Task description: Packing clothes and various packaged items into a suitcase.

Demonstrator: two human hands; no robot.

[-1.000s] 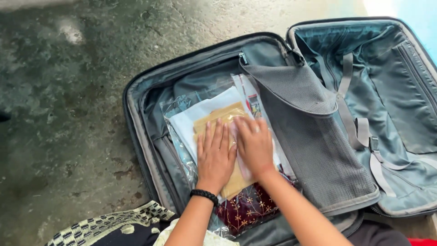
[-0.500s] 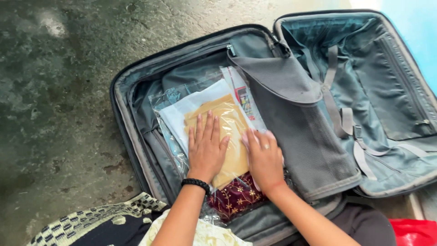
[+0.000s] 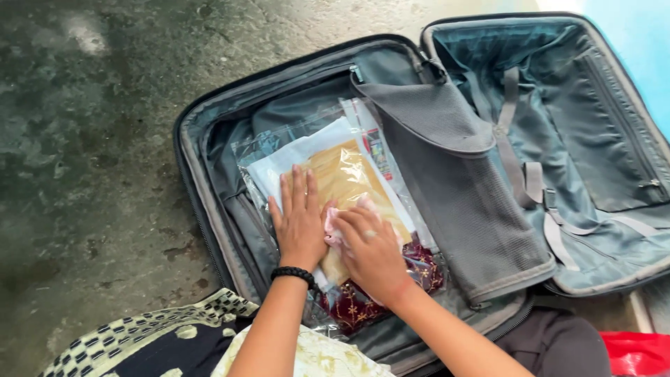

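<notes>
A patterned black-and-cream cloth (image 3: 146, 335) lies on the concrete floor (image 3: 91, 139) at left. Beside it, an open suitcase (image 3: 209, 230) holds a clear plastic packet (image 3: 349, 174) of folded white, tan and maroon fabric. The left hand (image 3: 299, 223) and right hand (image 3: 370, 251) press flat on it, fingers spread, gripping nothing. A grey mesh divider (image 3: 460, 188) lies folded to the right.

Hands: left hand (image 3: 299, 222) lying flat, palm down, fingers together; right hand (image 3: 370, 253) pressing down just beside it, fingers spread, forearms converging.
</notes>
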